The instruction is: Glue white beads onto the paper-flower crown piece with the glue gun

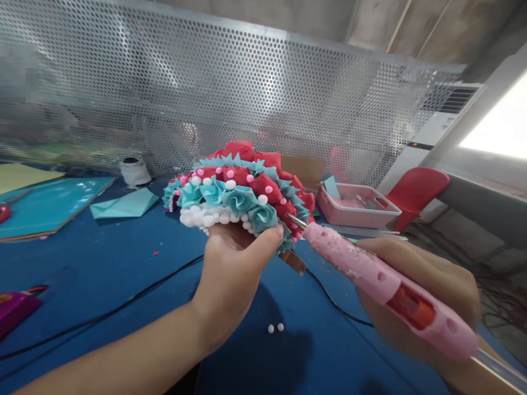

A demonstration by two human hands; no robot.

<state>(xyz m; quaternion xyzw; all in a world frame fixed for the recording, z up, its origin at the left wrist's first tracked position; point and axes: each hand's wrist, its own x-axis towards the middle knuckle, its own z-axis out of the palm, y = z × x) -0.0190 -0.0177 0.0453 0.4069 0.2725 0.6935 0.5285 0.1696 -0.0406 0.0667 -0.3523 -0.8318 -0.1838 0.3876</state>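
Note:
My left hand (236, 258) is closed on the underside of a paper-flower craft (239, 200), holding it above the table. Rows of red and teal folded paper cover it, dotted with pink and white balls, and white balls line its lower edge. In my right hand (420, 280) is a pink glue gun (370, 274) with a clear glue stick coming out of its back end. Its metal nozzle points left at the craft's right side, close to my left thumb; whether it touches the paper I cannot tell. Two small white balls (275, 328) lie on the table below.
A pink plastic basket (354, 214) stands at the back right, near a red chair (415, 192). Teal paper (123, 203), a white roll (135, 173) and a purple object (16, 312) lie to the left. A black cable (144, 299) crosses the blue table (164, 340). Perforated metal (247, 82) rises behind.

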